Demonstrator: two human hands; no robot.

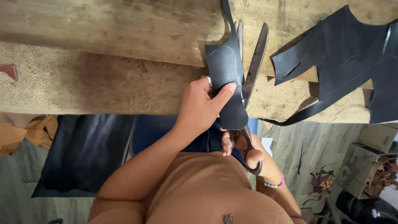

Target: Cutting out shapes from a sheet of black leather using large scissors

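Wide wooden workbench [124, 25], worn and stained, with a strip of coarse woven matting [83, 83] along its near edge. Large sheet of dark leather [344, 54] lies on the bench to the right, already cut into at several edges, a narrow strip trailing off it down past the matting. On the floor below: a dark blue sheet [83, 153] at left, tan scraps [25, 132] beside it, cardboard boxes [365, 161] at right.

Step in hand, as I read it: trimming a small panel out along a marked outline. The leather piece [226, 74] is held up over the bench edge, between the hands and well apart from the big sheet. It is dark navy-black, matte, with a rounded lower end and a thin tail curling off the top; a faint pale line runs down its face.

Left hand [199, 108] grips the piece, thumb pressed across its front, fingers closed behind. Right hand [244, 153] is closed through the loops of the scissors [253, 70] (bead bracelet on that wrist). Blades stand parted, just beside the piece's right edge.

Next move would call for steady feed of the leather into the blades, following the line's curve.
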